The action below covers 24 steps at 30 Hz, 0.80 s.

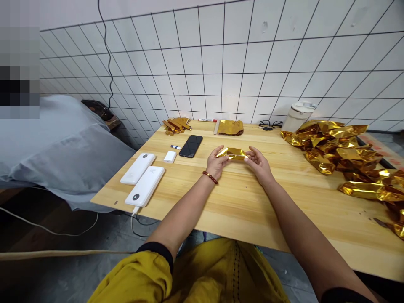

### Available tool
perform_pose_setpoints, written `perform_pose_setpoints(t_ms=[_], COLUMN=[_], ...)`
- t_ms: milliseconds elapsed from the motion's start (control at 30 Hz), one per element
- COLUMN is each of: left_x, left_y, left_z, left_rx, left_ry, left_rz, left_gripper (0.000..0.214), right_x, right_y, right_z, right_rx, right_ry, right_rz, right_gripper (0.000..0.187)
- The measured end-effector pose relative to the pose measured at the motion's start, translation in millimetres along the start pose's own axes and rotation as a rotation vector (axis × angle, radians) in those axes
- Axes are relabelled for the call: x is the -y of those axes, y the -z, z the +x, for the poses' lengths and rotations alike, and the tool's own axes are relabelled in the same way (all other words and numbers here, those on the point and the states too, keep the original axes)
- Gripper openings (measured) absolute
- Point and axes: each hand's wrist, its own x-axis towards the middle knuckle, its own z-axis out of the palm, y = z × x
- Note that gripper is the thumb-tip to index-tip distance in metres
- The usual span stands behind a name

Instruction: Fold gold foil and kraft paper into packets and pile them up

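Observation:
Both of my hands hold one folded piece of gold foil (232, 153) just above the wooden table (240, 206), near its middle. My left hand (216, 161), with a red bead bracelet at the wrist, pinches the foil's left end. My right hand (259, 163) grips the foil's right end with curled fingers. The foil is a short, crumpled, shiny strip stretched between the two hands.
A heap of gold foil pieces (344, 155) covers the table's right side. A flat stack of gold sheets (230, 127) and folded gold strips (176, 125) lie at the back. Two white power banks (142, 179), a black phone (191, 145), glasses (270, 124) and a white jug (297, 115) also stand here.

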Motion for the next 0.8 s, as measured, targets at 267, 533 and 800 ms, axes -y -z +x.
perform_pose_setpoints(t_ms=[267, 533, 800], left_x=[-1.4, 3.3, 4.2], left_y=[-3.2, -5.0, -7.4], left_z=[-4.1, -5.2, -7.5], left_rx=[0.074, 0.124, 0.012], left_ry=[0.023, 0.036, -0.048], left_rz=[-0.004, 0.124, 0.153], left_gripper=[0.053, 0.04, 0.04], right_x=[4.4, 9.5, 13.5], right_y=[-2.1, -1.0, -4.9], right_z=[-2.0, -3.4, -8.7], right_rx=[0.053, 0.046, 0.119], right_ry=[-0.199, -0.172, -0.122], right_rz=[0.012, 0.01, -0.069], right_gripper=[0.041, 0.046, 0.05])
